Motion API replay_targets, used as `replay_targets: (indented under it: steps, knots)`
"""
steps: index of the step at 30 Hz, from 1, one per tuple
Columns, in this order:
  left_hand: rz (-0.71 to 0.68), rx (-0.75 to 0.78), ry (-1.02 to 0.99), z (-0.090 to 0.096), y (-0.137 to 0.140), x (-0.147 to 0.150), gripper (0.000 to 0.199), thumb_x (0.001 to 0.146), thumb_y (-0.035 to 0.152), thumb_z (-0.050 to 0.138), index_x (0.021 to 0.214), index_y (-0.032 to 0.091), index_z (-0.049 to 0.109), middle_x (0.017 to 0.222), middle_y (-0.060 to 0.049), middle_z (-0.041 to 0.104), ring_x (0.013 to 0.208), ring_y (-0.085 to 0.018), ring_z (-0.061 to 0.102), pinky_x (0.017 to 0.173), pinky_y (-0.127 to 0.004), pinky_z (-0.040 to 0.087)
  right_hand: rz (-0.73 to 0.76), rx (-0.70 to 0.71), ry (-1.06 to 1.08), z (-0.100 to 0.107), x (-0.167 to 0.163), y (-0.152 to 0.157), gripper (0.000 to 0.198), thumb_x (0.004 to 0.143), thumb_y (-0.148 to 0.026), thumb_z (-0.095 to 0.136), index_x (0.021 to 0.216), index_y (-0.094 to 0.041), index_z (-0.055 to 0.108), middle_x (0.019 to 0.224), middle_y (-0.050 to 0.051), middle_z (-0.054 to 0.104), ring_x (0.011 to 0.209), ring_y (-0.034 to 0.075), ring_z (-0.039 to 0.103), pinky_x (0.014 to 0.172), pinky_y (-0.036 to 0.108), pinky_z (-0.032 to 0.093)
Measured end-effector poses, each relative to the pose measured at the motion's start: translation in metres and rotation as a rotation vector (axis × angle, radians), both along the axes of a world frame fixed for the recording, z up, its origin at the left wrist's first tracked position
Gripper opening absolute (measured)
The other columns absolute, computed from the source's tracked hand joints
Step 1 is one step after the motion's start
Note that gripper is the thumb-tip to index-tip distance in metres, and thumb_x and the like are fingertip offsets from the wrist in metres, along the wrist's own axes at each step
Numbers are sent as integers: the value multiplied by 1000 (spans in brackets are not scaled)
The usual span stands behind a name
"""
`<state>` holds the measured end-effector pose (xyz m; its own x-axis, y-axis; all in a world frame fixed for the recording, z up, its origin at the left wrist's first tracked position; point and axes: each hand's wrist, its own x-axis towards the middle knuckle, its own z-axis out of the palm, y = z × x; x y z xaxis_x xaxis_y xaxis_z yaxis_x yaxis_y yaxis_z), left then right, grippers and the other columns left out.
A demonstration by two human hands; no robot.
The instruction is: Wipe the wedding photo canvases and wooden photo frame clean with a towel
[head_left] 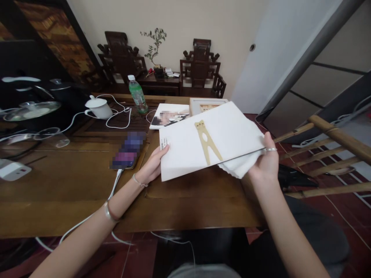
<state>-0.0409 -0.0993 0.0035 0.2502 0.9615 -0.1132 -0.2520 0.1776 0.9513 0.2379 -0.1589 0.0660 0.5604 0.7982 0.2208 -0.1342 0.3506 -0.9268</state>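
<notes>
My left hand (pixel 156 164) grips the left edge of a white picture panel (pixel 182 150), thumb on top near a small printed label (pixel 164 143). The panel is tilted above the table, its white back toward me. A yellowish cat-shaped stand (pixel 203 143) lies flat on that back. At the panel's right edge, my right hand (pixel 265 162) is closed with the thumb on top. Its other fingers are hidden beneath. A crumpled white tissue (pixel 240 166) hangs under the panel in this hand. The panel's front side is out of sight.
Behind the panel lie a photo print (pixel 171 114) and a light-framed picture (pixel 203 102). A green-labelled bottle (pixel 138 94), a lidded white cup (pixel 99 107), a phone on a cable (pixel 127 150) and a clear plastic cup (pixel 58 138) stand left. A bamboo chair (pixel 333 133) is right.
</notes>
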Motion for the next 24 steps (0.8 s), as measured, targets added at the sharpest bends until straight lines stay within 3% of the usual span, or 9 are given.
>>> replay_targets:
  steps: [4,8,9,11,13,15,17,20,24]
  knots:
    - [116,-91,4,3,5,-4,33,92,36,56,113,13,63,102,-12,74,98,-28,71,82,-38,61,-22,-116,-168,-5,47,2,45,85,-55,40,87,-23,72,105,17,72,108,34,64,90,51,52]
    - [190,-141,11,12,8,-6,26,93,28,53,111,12,63,93,-10,76,90,-26,73,76,-34,62,-258,15,-119,5,76,-4,18,66,-40,68,81,-30,72,114,12,70,104,33,65,86,48,52]
    - [198,-142,17,13,8,-6,25,93,26,53,111,11,63,92,-10,76,88,-25,73,74,-33,62,-334,68,-155,9,79,-8,20,62,-34,72,82,-30,72,116,11,70,104,31,65,87,46,51]
    - [203,-149,29,14,9,-6,24,93,23,53,111,11,63,89,-9,76,86,-24,73,71,-32,62,-475,117,-387,13,83,-16,25,59,-28,75,84,-29,71,112,11,71,103,30,66,89,45,50]
    - [184,-161,40,11,9,-7,22,92,23,54,108,10,63,88,-9,76,83,-24,74,68,-31,61,-520,33,-777,11,85,-23,16,65,-28,71,81,-26,69,102,15,72,101,33,66,91,51,48]
    - [155,-163,53,7,9,-7,22,91,25,57,106,11,63,86,-10,76,79,-23,74,67,-31,61,-382,-67,-1143,4,84,-28,5,69,-23,63,71,-28,63,100,18,72,108,36,63,95,55,45]
    - [137,-161,71,4,10,-8,21,90,26,58,103,11,64,83,-9,75,75,-23,74,66,-31,61,-116,-28,-1392,-7,77,-29,16,69,-13,54,64,-28,55,119,19,66,125,36,52,103,57,40]
    - [134,-165,96,0,11,-10,20,89,27,59,100,11,65,79,-9,75,71,-23,73,66,-32,61,201,82,-1570,-24,56,-29,25,66,-1,45,63,-24,52,144,11,49,141,32,31,111,65,29]
    - [132,-140,136,-2,12,-11,25,85,32,64,98,11,66,82,-9,75,74,-23,73,65,-31,59,388,21,-1715,-39,26,-28,40,64,9,37,72,-22,62,149,6,43,144,30,23,109,68,30]
